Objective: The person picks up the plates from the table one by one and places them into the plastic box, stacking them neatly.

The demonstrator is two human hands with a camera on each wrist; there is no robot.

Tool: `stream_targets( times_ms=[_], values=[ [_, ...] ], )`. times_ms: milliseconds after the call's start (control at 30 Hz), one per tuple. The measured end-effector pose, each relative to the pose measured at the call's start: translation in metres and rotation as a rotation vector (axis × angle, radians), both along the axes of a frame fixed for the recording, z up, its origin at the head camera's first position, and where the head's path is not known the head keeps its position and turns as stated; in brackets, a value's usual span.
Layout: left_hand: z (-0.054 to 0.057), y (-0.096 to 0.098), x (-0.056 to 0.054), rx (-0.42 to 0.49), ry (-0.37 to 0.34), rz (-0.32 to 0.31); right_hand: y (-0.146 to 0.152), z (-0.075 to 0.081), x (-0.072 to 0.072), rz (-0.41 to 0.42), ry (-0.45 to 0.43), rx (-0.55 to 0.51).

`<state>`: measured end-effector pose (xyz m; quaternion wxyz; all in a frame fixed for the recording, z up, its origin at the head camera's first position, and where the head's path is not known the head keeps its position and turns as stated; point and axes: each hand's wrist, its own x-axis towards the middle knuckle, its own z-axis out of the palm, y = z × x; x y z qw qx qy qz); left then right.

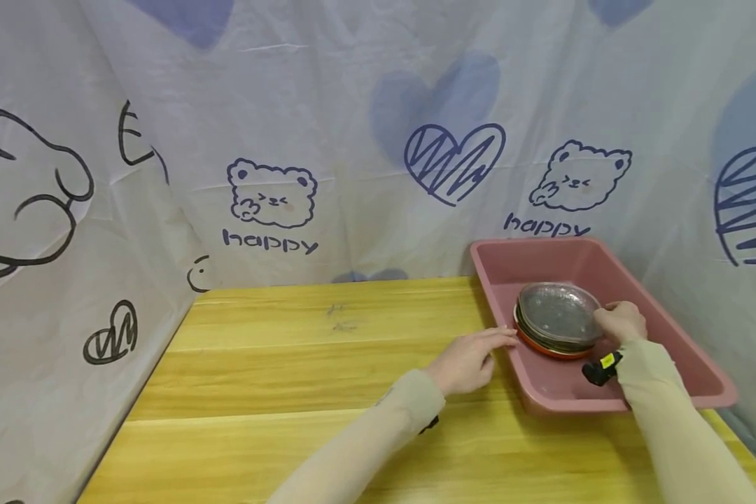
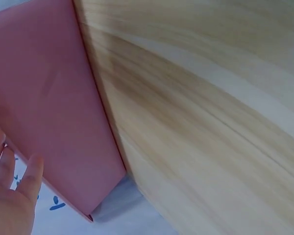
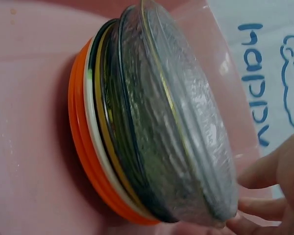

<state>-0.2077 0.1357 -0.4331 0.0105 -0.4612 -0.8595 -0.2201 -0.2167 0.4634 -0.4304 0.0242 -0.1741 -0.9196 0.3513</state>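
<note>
A stack of round plates (image 1: 557,318) sits inside a pink plastic basin (image 1: 668,325). On top lies a clear textured glass plate (image 3: 186,112); under it show dark-edged plates, a cream rim and an orange plate (image 3: 88,156) at the bottom. My right hand (image 1: 622,322) reaches into the basin and pinches the clear plate's right edge, thumb and fingers at its rim in the right wrist view. At the basin's left side, my left hand (image 1: 469,360) rests its extended fingertips on the rim and grips nothing.
The basin stands at the right end of a yellow wood-grain table (image 1: 277,378). A white cloth (image 1: 353,175) with hearts, bears and the word "happy" hangs behind the table and along both sides. A black strap device (image 1: 600,369) sits at my right wrist.
</note>
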Motion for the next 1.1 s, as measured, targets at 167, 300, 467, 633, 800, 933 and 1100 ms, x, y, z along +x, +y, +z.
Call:
stream_targets(
  times_ms=[167, 300, 467, 633, 800, 933, 1100],
  values=[
    [0.007, -0.013, 0.0, 0.041, -0.061, 0.017, -0.012, 0.011, -0.005, -0.106, 0.136, 0.064],
    [0.01, -0.032, -0.006, 0.047, -0.067, 0.082, -0.024, 0.019, -0.012, -0.089, 0.274, 0.139],
    [0.013, -0.06, -0.017, 0.033, -0.11, 0.162, -0.053, 0.035, -0.016, -0.011, 0.379, 0.177],
    [0.021, -0.097, -0.03, -0.007, -0.182, 0.247, -0.09, 0.054, -0.022, 0.072, 0.438, 0.169],
    [0.028, -0.144, -0.043, -0.008, -0.192, 0.311, -0.129, 0.071, -0.028, 0.145, 0.487, 0.165],
    [0.032, -0.182, -0.05, -0.037, -0.14, 0.381, -0.157, 0.08, -0.033, 0.209, 0.524, 0.18],
    [0.048, -0.22, -0.054, -0.072, -0.119, 0.47, -0.186, 0.084, -0.038, 0.297, 0.605, 0.3]
  ],
)
